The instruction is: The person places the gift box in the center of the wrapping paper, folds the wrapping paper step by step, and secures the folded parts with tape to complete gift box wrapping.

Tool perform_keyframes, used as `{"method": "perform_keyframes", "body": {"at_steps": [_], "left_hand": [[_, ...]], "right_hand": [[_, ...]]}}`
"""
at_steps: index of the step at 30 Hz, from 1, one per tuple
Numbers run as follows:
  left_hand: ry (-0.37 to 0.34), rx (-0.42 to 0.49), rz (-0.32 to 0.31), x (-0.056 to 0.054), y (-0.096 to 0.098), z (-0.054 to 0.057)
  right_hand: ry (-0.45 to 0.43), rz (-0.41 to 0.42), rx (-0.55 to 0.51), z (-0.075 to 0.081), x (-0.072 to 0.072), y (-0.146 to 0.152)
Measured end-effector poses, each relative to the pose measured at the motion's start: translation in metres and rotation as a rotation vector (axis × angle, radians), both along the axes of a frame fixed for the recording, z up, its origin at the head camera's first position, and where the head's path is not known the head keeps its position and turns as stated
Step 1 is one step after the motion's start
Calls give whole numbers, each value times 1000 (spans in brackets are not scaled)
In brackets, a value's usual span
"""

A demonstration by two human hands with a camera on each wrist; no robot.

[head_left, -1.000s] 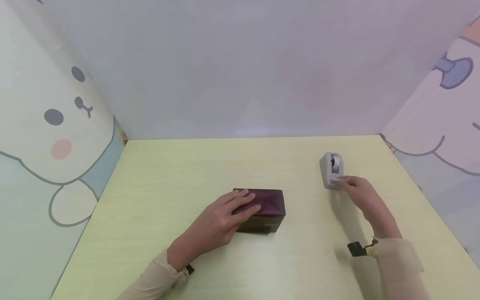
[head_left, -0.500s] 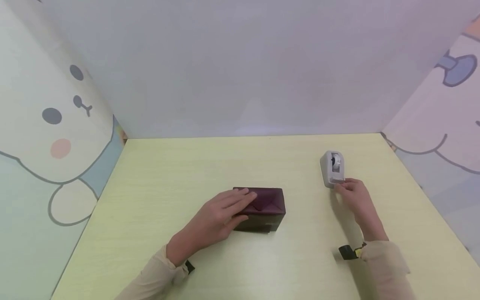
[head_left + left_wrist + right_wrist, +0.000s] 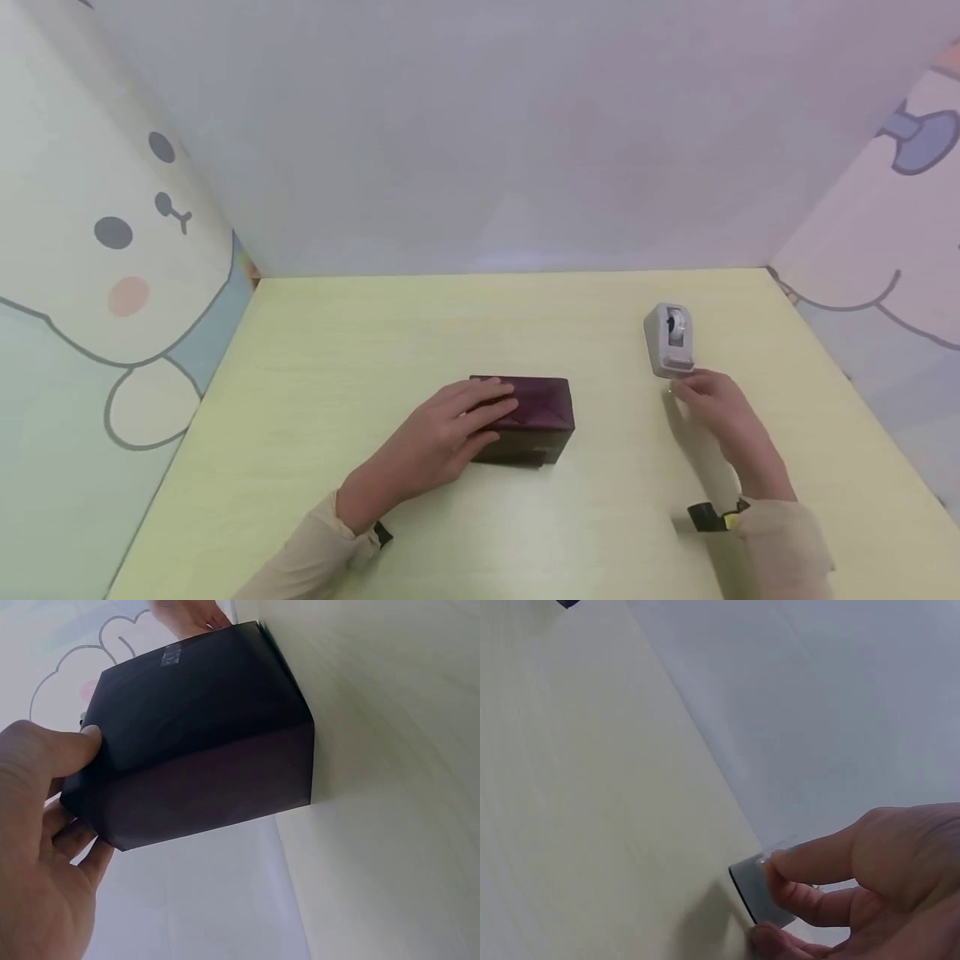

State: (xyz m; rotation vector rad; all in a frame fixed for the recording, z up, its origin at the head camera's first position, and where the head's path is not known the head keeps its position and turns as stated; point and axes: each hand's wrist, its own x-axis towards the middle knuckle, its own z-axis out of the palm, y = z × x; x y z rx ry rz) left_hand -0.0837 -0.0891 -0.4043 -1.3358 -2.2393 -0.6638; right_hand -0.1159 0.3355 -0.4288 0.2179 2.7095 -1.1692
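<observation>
A dark purple wrapped box [image 3: 543, 404] sits on the table. My left hand [image 3: 420, 442] holds it at its left end, fingers over the top and thumb on the near side. In the left wrist view, the thumb and fingers straddle an edge of the box [image 3: 202, 712], and a small strip of clear tape [image 3: 172, 654] shows on one face. At the right stands a grey tape dispenser [image 3: 660, 337] with a roll in it. My right hand [image 3: 723, 412] is just in front of its cutter end, pinching a piece of clear tape [image 3: 780, 846] between thumb and finger.
The pale yellow table [image 3: 375, 325] ends at a plain whitish back wall [image 3: 480, 167]. Side walls with cartoon animals [image 3: 127, 250] stand left and right. A black wrist camera [image 3: 705, 517] juts from the right sleeve.
My right hand has moved from the dispenser's cutter slightly toward me, its fingers turning downward. The left thumb and fingers have shifted a little on the box, which has stayed in place.
</observation>
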Motion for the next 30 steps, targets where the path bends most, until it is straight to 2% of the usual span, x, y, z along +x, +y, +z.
{"method": "perform_keyframes", "body": {"at_steps": [8,10,12,18,21,24,27,30], "left_hand": [[6,-1,-7,1,-1,-2],[7,-7,-5,0,-1,-1],[13,-11,-1,0,-1,-1],[-10,21,13,0,-2,-2],[-50,46,9,0,-3,-3],[-89,59,5,-1,-4,-3],[-118,63,5,-1,-5,-4],[-135,65,0,-1,-5,-4]], "right_hand": [[-83,32,-21,30,11,-22],[-71,60,-39,36,14,-31],[-21,96,-65,41,17,-42],[226,268,-182,53,22,-76],[294,371,-233,60,21,-90],[306,477,-260,69,19,-102],[313,572,-237,79,16,-113],[283,653,-226,90,12,-126]]}}
